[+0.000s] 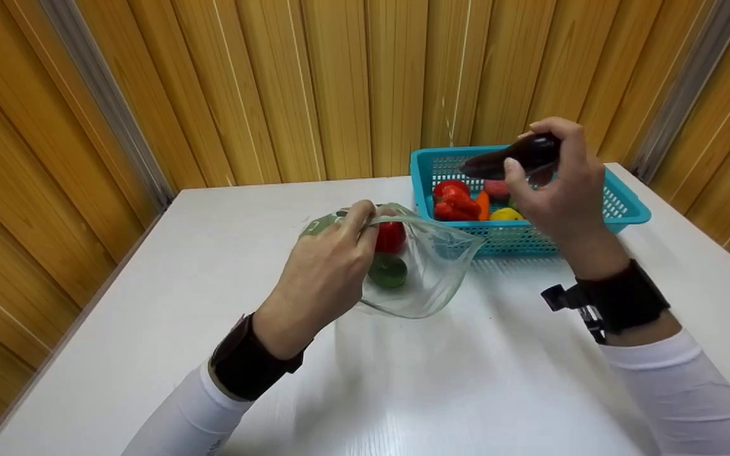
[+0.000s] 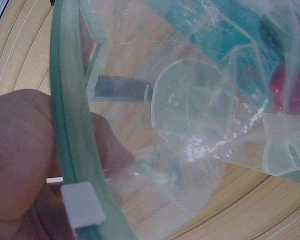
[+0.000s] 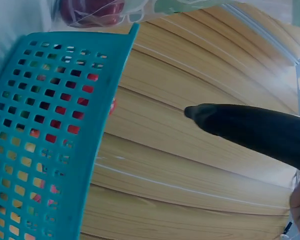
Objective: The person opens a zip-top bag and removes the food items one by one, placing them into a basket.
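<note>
My left hand (image 1: 330,266) pinches the rim of a clear zip bag (image 1: 428,285), whose mouth hangs open toward the right. Inside the bag lie a red vegetable (image 1: 390,237) and a round green one (image 1: 388,271). In the left wrist view the green zip strip (image 2: 72,120) with its white slider (image 2: 83,204) passes between thumb and fingers. Raised above the basket, my right hand (image 1: 561,183) grips a dark purple eggplant (image 1: 517,156) by its thick end. The eggplant's narrow end points left; in the right wrist view the eggplant (image 3: 250,129) is apart from the basket wall.
A turquoise perforated basket (image 1: 511,239) stands at the back right of the white table (image 1: 232,285). It holds a red bell pepper (image 1: 455,201), a carrot (image 1: 483,206), a yellow item (image 1: 505,214) and other produce. Wood-patterned panels (image 1: 339,88) rise behind the table.
</note>
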{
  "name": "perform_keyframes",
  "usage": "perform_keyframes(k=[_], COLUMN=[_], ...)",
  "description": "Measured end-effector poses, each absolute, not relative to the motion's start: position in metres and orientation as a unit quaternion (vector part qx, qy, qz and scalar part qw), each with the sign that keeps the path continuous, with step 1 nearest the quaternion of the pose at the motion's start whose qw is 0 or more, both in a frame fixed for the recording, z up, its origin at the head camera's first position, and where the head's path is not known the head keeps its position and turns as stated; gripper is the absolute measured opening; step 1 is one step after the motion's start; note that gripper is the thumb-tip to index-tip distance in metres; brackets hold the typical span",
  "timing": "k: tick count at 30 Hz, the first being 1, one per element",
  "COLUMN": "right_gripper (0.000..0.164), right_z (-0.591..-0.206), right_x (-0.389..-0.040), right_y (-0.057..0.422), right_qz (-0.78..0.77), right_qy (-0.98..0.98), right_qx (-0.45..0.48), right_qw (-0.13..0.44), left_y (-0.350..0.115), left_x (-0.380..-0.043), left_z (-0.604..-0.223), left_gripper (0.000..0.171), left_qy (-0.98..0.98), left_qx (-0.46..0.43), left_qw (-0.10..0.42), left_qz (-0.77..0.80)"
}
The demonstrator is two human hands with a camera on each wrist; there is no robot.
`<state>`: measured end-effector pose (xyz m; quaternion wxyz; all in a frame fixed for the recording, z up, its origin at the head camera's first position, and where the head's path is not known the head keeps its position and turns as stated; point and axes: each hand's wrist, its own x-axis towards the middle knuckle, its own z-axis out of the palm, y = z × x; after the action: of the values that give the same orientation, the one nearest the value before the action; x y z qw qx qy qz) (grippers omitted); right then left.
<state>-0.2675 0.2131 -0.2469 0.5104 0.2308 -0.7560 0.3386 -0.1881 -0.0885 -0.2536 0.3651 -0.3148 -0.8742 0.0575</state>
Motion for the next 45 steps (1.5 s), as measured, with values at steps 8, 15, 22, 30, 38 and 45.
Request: perform_keyframes(k=[8, 15, 22, 30, 38, 45], right_gripper=[0.049, 0.05, 0.036, 0.021, 0.022, 0.02], right_z=[-0.263, -0.285, -0.305, -0.314, -0.307, -0.291], right_x=[-0.29, -0.309, -0.324, -0.332, -0.326, -0.314], right_y=[0.234, 0.245, 0.252, 0.257, 0.251, 0.239], right_qz=[0.309, 0.281, 0.271, 0.238, 0.256, 0.27], right_qy=[-0.874, -0.909, -0.921, -0.923, -0.923, -0.91], right_qx=[0.119, 0.09, 0.066, 0.077, 0.07, 0.093], right_qw=[0.355, 0.293, 0.271, 0.293, 0.278, 0.302], left_y=[-0.088, -0.087, -0.087, -0.086, -0.086, -0.085], left_x=[-0.187, -0.187, -0.189, -0.189, -0.189, -0.188], left_z=[-0.253, -0.253, -0.254, -0.255, -0.255, -0.255], left_gripper=[0.032, 0.033, 0.031, 0.031, 0.032, 0.032], left_qy=[-0.875, -0.877, -0.873, -0.87, -0.873, -0.877], left_qx=[-0.319, -0.321, -0.323, -0.321, -0.32, -0.324], left_qw=[0.36, 0.353, 0.362, 0.371, 0.362, 0.351], left_qz=[0.053, 0.054, 0.052, 0.057, 0.061, 0.058])
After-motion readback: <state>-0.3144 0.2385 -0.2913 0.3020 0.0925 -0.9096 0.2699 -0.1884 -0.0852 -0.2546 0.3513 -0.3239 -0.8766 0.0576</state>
